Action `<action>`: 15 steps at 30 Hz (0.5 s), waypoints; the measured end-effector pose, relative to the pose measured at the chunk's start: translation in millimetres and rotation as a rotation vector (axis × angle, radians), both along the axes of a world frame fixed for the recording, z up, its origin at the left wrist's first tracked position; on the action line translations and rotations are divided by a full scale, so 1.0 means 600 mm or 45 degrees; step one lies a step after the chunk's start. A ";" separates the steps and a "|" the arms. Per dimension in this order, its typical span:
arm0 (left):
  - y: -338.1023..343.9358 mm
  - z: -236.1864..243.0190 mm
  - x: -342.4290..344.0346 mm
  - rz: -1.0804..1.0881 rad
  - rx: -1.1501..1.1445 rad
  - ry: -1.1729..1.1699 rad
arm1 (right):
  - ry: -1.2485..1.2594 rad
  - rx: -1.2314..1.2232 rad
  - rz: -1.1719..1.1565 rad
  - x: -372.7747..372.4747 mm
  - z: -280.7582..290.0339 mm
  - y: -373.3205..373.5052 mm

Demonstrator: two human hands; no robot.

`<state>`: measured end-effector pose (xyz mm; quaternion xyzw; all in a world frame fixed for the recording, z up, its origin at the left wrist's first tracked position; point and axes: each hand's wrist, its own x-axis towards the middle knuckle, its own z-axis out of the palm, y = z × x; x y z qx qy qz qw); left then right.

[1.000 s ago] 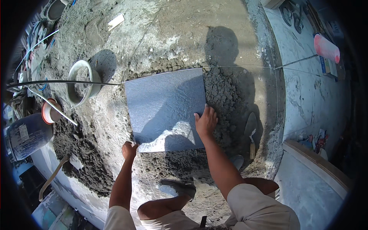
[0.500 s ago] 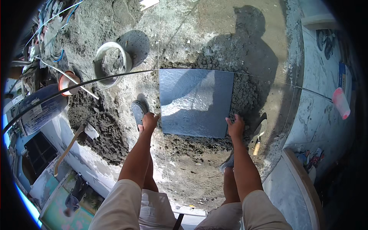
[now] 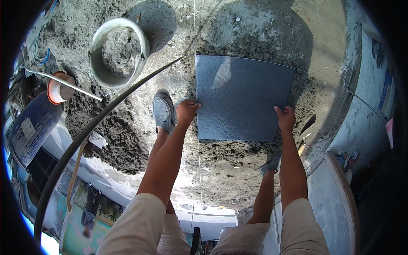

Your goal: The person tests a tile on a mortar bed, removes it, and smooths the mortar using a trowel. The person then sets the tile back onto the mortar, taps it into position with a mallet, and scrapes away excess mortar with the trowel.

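Note:
A large dark grey square tile (image 3: 242, 102) lies on rough wet mortar (image 3: 225, 148), its far and left edges close to stretched strings. At the tile's left edge, the fingers of my left hand (image 3: 186, 112) are closed, with fingertips touching the rim. My right hand (image 3: 286, 119) is opposite, thumb over the right edge and the other fingers curled at the side, partly hidden. A trowel (image 3: 302, 146) with a wooden handle rests on the ground just right of my right forearm. My shoes stand either side of the tile's near half.
A round grey tub (image 3: 94, 57) holding mortar stands at far left. An orange-rimmed bucket (image 3: 54, 89), a dark blue drum (image 3: 34, 127) and a hoe handle (image 3: 75, 174) are left of a mortar heap (image 3: 114, 144). A dark cable (image 3: 106, 106) crosses the view. A pale wall (image 3: 361, 110) borders the right.
The view has come closer and leaned left. Both hands have slid farther along the tile's side edges, and the left fingertips now meet its rim. The tile still lies along the strings.

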<state>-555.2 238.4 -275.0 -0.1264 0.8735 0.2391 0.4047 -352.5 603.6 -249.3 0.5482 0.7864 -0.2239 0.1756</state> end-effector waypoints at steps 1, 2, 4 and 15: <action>-0.008 -0.009 -0.013 -0.008 0.010 -0.019 | -0.012 -0.010 -0.009 -0.012 -0.004 -0.004; -0.006 -0.011 -0.016 -0.087 0.068 0.049 | -0.039 -0.010 -0.015 -0.016 -0.003 -0.001; 0.008 -0.014 -0.022 -0.095 0.083 0.026 | -0.052 0.018 -0.014 -0.018 -0.004 0.009; -0.002 -0.031 -0.033 0.136 0.282 -0.168 | -0.092 -0.019 -0.096 -0.021 -0.008 0.007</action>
